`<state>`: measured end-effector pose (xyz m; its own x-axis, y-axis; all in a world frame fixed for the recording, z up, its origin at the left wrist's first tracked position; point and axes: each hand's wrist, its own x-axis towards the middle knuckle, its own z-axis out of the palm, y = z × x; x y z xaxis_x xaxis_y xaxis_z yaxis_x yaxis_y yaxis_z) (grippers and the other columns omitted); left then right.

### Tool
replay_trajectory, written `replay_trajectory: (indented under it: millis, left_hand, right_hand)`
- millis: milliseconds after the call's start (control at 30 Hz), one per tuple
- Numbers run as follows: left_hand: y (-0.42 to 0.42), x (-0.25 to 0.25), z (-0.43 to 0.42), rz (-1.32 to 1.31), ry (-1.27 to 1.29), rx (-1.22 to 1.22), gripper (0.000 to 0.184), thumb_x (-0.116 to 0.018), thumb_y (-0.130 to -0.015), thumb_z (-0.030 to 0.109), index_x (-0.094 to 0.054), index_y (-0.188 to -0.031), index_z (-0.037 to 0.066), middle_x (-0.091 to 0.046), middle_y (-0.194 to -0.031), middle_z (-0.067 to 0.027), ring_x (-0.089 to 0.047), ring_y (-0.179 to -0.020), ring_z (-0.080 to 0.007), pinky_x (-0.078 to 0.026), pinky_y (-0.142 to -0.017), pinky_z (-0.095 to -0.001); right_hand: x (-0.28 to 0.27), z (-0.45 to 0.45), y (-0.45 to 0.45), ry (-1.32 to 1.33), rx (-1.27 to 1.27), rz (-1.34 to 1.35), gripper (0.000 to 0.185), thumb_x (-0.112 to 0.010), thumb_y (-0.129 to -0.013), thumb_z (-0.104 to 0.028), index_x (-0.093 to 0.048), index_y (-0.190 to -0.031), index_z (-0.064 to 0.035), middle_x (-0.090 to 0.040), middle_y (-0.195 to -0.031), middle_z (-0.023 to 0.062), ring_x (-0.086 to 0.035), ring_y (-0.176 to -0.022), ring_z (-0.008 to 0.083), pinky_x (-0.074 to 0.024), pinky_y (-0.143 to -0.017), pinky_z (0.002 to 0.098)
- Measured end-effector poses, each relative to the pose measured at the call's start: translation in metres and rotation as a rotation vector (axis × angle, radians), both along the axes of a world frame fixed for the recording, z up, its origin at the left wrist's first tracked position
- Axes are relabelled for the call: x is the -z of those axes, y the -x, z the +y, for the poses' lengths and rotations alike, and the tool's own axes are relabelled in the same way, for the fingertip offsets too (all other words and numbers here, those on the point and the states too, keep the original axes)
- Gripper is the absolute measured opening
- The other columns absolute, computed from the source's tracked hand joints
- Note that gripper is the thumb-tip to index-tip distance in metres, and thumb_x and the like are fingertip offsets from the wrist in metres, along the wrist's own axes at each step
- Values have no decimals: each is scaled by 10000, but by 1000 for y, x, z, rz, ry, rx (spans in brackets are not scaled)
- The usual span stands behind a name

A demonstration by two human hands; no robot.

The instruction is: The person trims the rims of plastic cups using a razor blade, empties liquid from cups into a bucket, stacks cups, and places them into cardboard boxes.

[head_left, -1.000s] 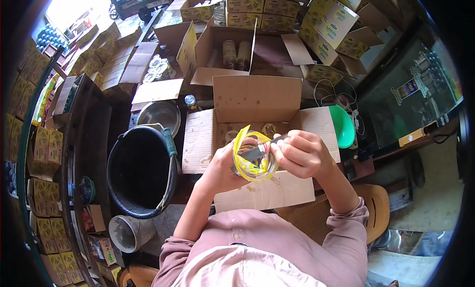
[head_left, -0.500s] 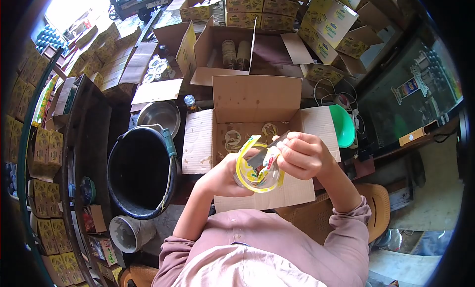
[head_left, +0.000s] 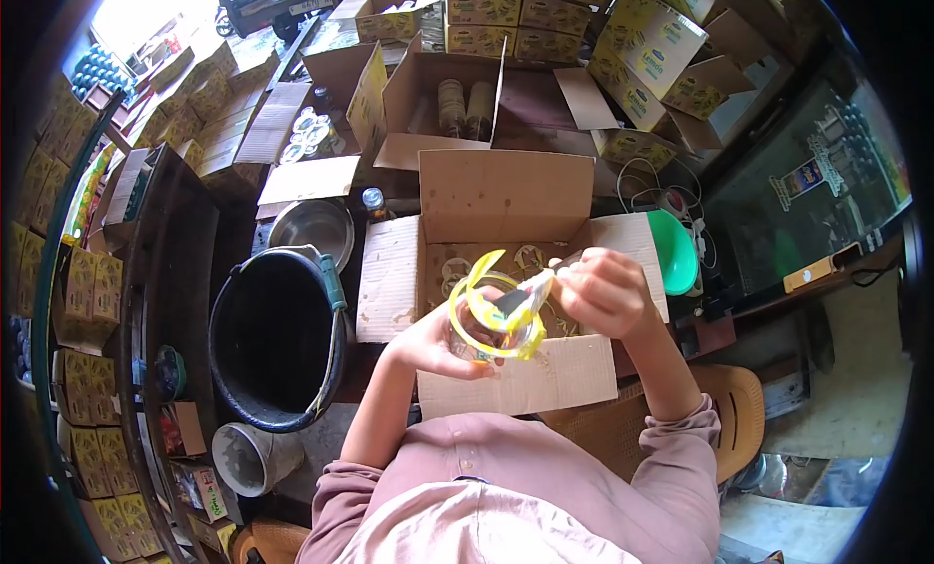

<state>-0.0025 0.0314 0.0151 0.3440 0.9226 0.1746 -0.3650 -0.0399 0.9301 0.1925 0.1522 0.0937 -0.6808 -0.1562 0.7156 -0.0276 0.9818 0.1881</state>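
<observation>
Since half a second ago, the jar [head_left: 491, 336] and left hand [head_left: 433, 344] have shifted slightly left, the right hand [head_left: 603, 291] slightly right. The left grip curls round the jar, held above the near side of an open box [head_left: 506, 194]; the right grip pinches a blade [head_left: 513, 300] angled over the jar's mouth. Jar and hands block part of the box's inside. Left stands a bucket [head_left: 268, 345], a basin [head_left: 313, 229] just beyond; right, a green bowl [head_left: 674, 251] sits beside the box's flap.
</observation>
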Motion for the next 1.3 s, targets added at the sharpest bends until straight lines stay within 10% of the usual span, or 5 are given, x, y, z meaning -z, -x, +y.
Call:
replay_trajectory:
  millis: [200,367,667,900,1300]
  left_hand:
    - [10,6,3,-65,78,51,580,-714,-586,42,-448,-1101,20,-544,-951,-61,-545,-817,-111,-456,-719,-239]
    - [12,1,1,184,-146,-179,617,-753,-543,56,-478,-1093,17,-540,-995,-65,-532,-880,-126,-454,-759,-262]
    - [16,0,-8,438,-400,-508,746,-753,-537,133,-417,-1186,-12,-512,-1089,-122,-531,-976,-203,-426,-855,-309]
    - [16,21,-13,322,-324,-573,708,-596,-610,81,-332,-1261,-14,-446,-1183,-160,-467,-1075,-246,-340,-944,-350]
    - [8,15,-18,604,-401,-788,640,-799,-531,164,-506,-1085,34,-545,-1047,-91,-529,-984,-247,-388,-899,-340]
  right_hand:
    - [36,28,-4,750,238,161,115,-590,-601,60,-592,-660,-38,-490,-574,73,-493,-518,221,-410,-482,306]
    - [96,42,-19,815,656,-225,102,-554,-594,76,-568,-650,-7,-558,-625,114,-574,-584,261,-462,-524,314]
    - [120,-18,-10,1539,442,251,143,-691,-722,-13,-615,-843,-14,-615,-693,12,-558,-619,56,-446,-568,195]
    - [113,-59,7,1724,293,525,76,-642,-787,-47,-621,-859,-33,-587,-709,-36,-495,-630,17,-394,-596,156]
    - [71,-88,26,1221,336,613,152,-664,-727,29,-614,-857,-31,-573,-702,15,-525,-630,67,-388,-535,183]
